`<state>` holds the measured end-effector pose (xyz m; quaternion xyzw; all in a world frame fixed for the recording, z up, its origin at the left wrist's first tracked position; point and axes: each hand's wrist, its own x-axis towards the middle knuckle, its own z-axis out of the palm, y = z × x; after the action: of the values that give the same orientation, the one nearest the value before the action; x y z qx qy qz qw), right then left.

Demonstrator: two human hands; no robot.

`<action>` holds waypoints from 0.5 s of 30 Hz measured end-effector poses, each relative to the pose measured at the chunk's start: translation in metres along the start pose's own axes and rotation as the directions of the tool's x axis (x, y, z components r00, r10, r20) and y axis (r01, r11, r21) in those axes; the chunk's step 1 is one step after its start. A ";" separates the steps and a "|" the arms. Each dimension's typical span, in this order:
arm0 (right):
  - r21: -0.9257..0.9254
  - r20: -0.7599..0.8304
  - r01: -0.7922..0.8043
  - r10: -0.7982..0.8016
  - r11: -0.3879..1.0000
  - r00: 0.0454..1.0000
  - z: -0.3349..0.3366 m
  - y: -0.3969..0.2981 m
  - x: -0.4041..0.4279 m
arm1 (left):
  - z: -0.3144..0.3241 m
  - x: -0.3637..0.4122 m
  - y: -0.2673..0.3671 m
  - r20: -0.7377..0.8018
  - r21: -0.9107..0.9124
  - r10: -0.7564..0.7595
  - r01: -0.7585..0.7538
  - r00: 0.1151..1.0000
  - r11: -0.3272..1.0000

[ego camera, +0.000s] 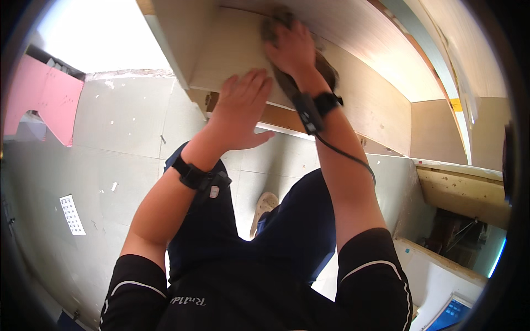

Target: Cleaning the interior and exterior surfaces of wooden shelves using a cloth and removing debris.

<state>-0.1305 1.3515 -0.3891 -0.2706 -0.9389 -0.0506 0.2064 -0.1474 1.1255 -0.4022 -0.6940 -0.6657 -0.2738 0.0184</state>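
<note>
A pale wooden board, part of an open cabinet-like frame, lies before me at the top. My left hand is over its near edge, palm down, fingers spread, holding nothing; whether it touches the wood is unclear. Farther in and to the right, my right hand is closed over a dark object, blurred by motion and too unclear to name. A darker brown shape shows beside and under that wrist. Both wrists wear black straps; a black box with a cable is at the right one.
Upright wooden panels close the frame at the right. A pink cut-out board stands at the left. On the grey floor lie small scraps and a printed sheet. More boards and a blue screen are at lower right.
</note>
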 end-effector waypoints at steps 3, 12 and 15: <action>0.053 -0.079 0.032 -0.027 0.998 0.996 0.019 -0.033 0.030 | -0.032 -0.013 -0.009 -0.170 -0.100 0.022 -0.040 0.985 0.994; 0.089 -0.114 0.079 -0.069 0.993 0.991 0.008 -0.064 0.033 | -0.079 0.004 -0.097 -0.363 -0.296 -0.285 0.180 0.887 0.938; 0.211 -0.197 0.203 -0.162 0.956 0.967 -0.001 -0.078 -0.008 | -0.063 0.003 -0.106 -0.207 -0.594 -0.397 0.207 0.894 0.777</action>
<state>-0.1651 1.2815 -0.3903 -0.1513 -0.9373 0.0154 0.3135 -0.2693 1.1158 -0.3835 -0.4970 -0.6483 -0.5639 -0.1213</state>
